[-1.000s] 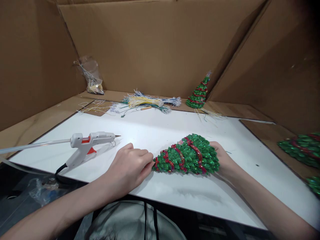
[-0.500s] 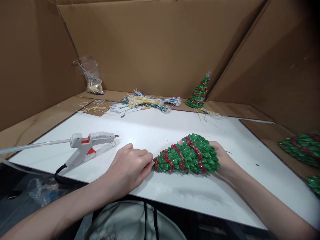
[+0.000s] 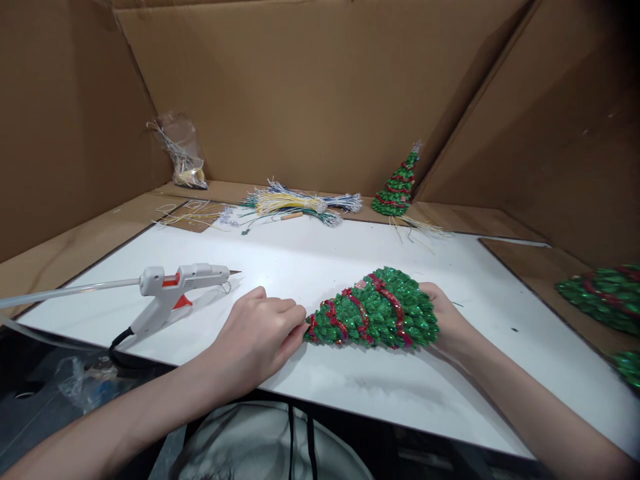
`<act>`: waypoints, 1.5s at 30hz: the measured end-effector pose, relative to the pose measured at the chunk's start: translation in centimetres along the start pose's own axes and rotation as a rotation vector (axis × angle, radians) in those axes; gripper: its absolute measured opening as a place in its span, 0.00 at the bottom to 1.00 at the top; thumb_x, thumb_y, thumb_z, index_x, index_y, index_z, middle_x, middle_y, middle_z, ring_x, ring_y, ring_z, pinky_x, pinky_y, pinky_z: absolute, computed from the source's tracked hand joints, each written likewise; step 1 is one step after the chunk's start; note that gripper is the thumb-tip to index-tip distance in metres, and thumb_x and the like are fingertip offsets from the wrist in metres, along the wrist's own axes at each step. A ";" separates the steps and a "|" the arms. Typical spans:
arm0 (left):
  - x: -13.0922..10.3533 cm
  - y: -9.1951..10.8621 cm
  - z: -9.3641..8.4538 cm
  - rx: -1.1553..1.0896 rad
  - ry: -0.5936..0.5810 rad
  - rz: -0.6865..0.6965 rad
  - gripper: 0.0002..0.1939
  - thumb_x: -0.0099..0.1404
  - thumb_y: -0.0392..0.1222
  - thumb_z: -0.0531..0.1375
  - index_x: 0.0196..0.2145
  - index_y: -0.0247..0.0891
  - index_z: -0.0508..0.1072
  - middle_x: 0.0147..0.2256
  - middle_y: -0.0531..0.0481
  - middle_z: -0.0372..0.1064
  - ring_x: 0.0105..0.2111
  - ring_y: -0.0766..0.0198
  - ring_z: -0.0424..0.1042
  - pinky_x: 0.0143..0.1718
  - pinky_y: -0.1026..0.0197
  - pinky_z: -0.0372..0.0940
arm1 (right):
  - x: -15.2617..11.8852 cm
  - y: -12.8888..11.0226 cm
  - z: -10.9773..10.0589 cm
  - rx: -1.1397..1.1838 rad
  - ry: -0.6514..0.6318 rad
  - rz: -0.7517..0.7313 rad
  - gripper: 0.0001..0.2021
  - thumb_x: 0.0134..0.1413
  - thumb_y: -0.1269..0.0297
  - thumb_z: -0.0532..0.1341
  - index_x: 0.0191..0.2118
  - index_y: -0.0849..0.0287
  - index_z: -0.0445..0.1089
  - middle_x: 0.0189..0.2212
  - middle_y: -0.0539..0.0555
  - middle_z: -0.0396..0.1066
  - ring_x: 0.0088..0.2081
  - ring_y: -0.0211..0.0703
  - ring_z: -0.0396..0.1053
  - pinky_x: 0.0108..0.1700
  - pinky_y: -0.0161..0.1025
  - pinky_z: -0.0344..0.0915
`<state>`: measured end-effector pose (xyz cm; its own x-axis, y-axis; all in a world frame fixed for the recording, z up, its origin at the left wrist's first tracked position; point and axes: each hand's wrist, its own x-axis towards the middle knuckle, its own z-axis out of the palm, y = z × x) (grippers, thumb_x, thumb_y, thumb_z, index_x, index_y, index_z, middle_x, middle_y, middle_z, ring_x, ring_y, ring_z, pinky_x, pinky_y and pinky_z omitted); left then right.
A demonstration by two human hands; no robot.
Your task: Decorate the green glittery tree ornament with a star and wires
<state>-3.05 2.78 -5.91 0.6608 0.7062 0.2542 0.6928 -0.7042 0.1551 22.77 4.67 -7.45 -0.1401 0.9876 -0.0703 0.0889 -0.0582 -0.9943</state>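
Note:
A green glittery Christmas tree point(image 3: 380, 310) with red garland lies on its side above the white board point(image 3: 320, 250), its narrow tip to the left. My left hand point(image 3: 267, 330) is closed, thumb and fingers pinching the tip. At the wide base, my right hand point(image 3: 443, 320) holds the tree from behind; most of its fingers are hidden by the tree. To the left of my left hand rests a white hot glue gun point(image 3: 185, 283) with a red trigger and a clear glue stick in its back.
A finished-looking tree point(image 3: 397, 187) with a star top stands at the back right. Bundles of wire stems point(image 3: 290, 202) lie at the back, beside a clear plastic bag point(image 3: 183, 153). More green trees point(image 3: 605, 297) lie at the right edge. Cardboard walls point(image 3: 320, 93) surround the board.

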 end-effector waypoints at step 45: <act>-0.2 -0.1 0.2 0.011 0.016 0.002 0.13 0.67 0.35 0.49 0.25 0.36 0.65 0.25 0.55 0.69 0.23 0.68 0.65 0.28 0.61 0.48 | 0.1 0.6 -0.4 0.030 -0.007 -0.011 0.11 0.25 0.71 0.69 0.10 0.61 0.65 0.11 0.46 0.59 0.16 0.31 0.54 0.18 0.31 0.57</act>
<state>-3.15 2.72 -6.15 0.6575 0.7034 0.2701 0.6946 -0.7047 0.1445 23.21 4.79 -8.02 -0.1474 0.9872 -0.0602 0.0577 -0.0521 -0.9970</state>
